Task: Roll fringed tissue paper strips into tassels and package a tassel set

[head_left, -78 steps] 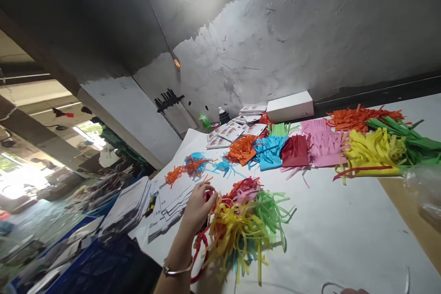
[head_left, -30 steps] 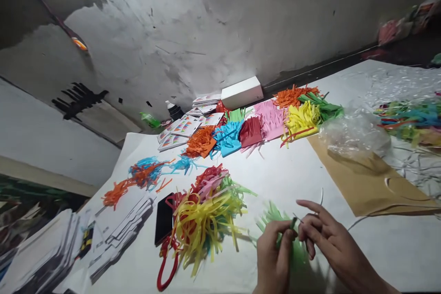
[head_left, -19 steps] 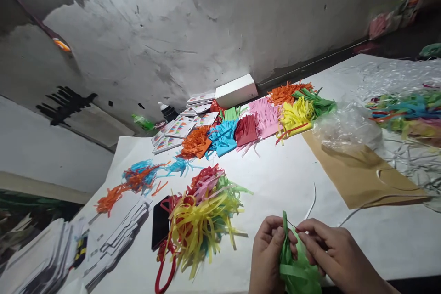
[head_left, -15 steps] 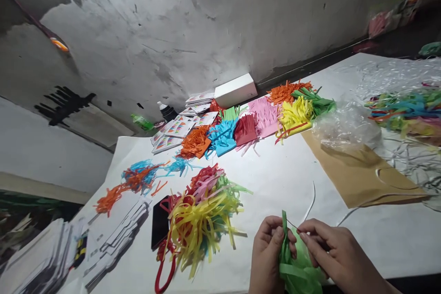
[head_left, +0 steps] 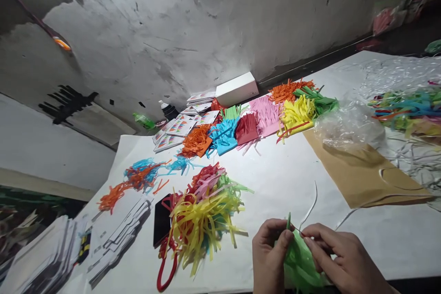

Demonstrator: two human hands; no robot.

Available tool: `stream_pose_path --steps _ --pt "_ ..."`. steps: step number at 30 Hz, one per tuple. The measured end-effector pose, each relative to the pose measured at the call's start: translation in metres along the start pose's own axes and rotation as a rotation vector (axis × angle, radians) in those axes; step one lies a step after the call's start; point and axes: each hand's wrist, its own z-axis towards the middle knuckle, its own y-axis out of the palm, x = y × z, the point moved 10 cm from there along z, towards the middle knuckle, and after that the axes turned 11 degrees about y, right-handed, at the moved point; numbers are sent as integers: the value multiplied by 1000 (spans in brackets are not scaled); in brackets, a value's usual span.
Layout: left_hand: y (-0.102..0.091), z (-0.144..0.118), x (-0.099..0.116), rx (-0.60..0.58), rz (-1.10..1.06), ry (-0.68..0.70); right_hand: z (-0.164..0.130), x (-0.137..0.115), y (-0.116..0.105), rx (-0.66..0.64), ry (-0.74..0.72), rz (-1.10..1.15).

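The green fringed paper [head_left: 303,264] is found at the near edge of the white table [head_left: 268,183], right of the scene's middle, between your two hands. Its narrow folded end stands nearly upright above your left thumb; the long axis runs from that tip down toward the near edge, where the fringe spreads loosely. Your left hand [head_left: 270,255] is the nearer of the two, in direct contact. The paper's tip lies to the left of your right fingertips, a small gap apart, bridged by a thin dark strand [head_left: 296,228].

Your left thumb and forefinger are pressed together with the paper gripped between them. Your right hand [head_left: 339,255] has thumb and forefinger closed in a fine pinch on the strand; whether this is needle or thread you cannot be told from here. A white cord [head_left: 312,206] rises beside those fingertips; its attachment is not visible.

To your left lie a mixed bundle of coloured strips [head_left: 196,213], a black phone [head_left: 161,223] partly beneath it, and a red loop [head_left: 167,268] nearest you. To your right, farther off, are the brown paper [head_left: 358,179] and clear plastic [head_left: 347,124]. At the far side, stacked fringed pieces [head_left: 246,128] stand before a white box [head_left: 236,88].
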Motion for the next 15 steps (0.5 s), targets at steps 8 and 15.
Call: stream_pose_path --steps 8,15 --pt "-6 1 -5 50 18 39 1 10 -3 69 46 -22" --pt "-11 4 -2 7 155 186 2 11 -6 113 60 -42"
